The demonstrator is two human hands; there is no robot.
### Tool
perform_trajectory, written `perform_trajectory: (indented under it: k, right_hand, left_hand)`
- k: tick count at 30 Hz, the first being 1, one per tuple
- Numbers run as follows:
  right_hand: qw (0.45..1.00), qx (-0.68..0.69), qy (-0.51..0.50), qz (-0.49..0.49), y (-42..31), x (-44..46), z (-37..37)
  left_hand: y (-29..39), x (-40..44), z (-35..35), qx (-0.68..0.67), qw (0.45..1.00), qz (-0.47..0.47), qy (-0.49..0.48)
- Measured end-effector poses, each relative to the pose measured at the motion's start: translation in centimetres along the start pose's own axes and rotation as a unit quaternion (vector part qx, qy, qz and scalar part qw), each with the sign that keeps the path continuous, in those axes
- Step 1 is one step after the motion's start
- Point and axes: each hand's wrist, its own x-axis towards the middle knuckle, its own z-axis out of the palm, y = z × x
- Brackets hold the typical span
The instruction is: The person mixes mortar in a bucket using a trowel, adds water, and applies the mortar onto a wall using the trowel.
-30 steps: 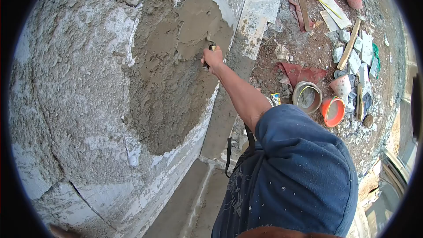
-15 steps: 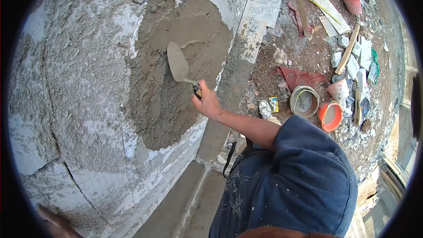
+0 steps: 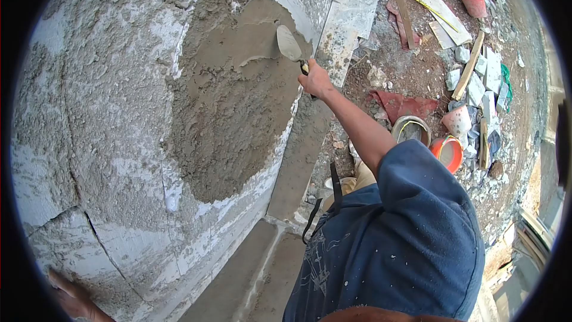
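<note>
My right hand [image 3: 316, 79] is closed round the dark handle of a trowel [image 3: 288, 43]. The trowel's pointed blade is at the upper right part of a wet mortar patch [image 3: 232, 107], near the wall's corner edge. Smoother mortar lies at the patch's top, rougher mortar below. At the lower left edge of view my left hand [image 3: 68, 295] is partly visible beside the rough wall [image 3: 113, 119], fingers apart and nothing in them.
To the right on the rubble ground are a grey bucket [image 3: 411, 128], an orange bucket [image 3: 448, 154], a red cloth [image 3: 408, 105], broken blocks [image 3: 476, 90] and wood strips [image 3: 469, 65]. A mortar-covered ledge [image 3: 298, 155] runs along the wall's foot.
The trowel in my right hand swung down and left across the patch, then back up to the right. More of my left hand shows at the lower left.
</note>
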Motion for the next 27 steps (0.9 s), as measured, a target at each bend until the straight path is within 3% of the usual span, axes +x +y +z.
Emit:
perform_trajectory:
  k: [3, 6, 9, 13, 16, 19, 20, 21, 23, 27]
  right_hand:
    - [0.975, 0.210, 0.071, -0.015, 0.9, -0.1, 1.3]
    - [0.899, 0.406, 0.138, 0.089, -1.0, -1.5, 2.2]
    - [0.932, 0.338, 0.025, 0.127, -1.5, -1.9, 2.6]
    - [0.953, 0.281, 0.008, 0.112, -2.9, -2.1, 2.9]
    - [0.993, 0.099, 0.060, 0.010, -2.2, -2.1, 3.1]
    - [0.995, 0.089, 0.034, 0.005, -1.8, -2.2, 1.9]
    - [0.995, 0.063, 0.066, -0.049, -0.5, -1.7, 2.5]
    - [0.980, 0.185, 0.069, 0.003, -0.3, -1.8, 3.3]
    - [0.900, 0.417, 0.076, 0.103, -0.8, -2.3, 4.3]
    - [0.862, 0.484, -0.021, 0.149, -1.2, -2.1, 5.6]
  left_hand:
    - [-0.4, 0.0, 0.0, 0.016, 1.000, 0.018, -0.007]
    - [-2.1, -1.2, 0.6, 0.036, 0.999, 0.008, -0.015]
    - [-4.3, -2.8, 1.1, 0.061, 0.996, -0.012, -0.057]
    - [-5.3, -3.5, 1.4, 0.050, 0.997, -0.024, -0.056]
    - [-5.9, -4.0, 1.3, 0.040, 0.997, -0.031, -0.066]
    - [-6.2, -4.4, 1.5, 0.012, 0.997, -0.037, -0.060]
    - [-5.9, -4.1, 1.5, 0.009, 0.998, -0.031, -0.052]
    - [-5.5, -3.7, 1.4, 0.006, 0.999, -0.026, -0.043]
    - [-4.4, -2.8, 1.1, 0.012, 0.999, -0.014, -0.031]
    - [-3.4, -2.1, 0.9, 0.036, 0.998, -0.008, -0.041]
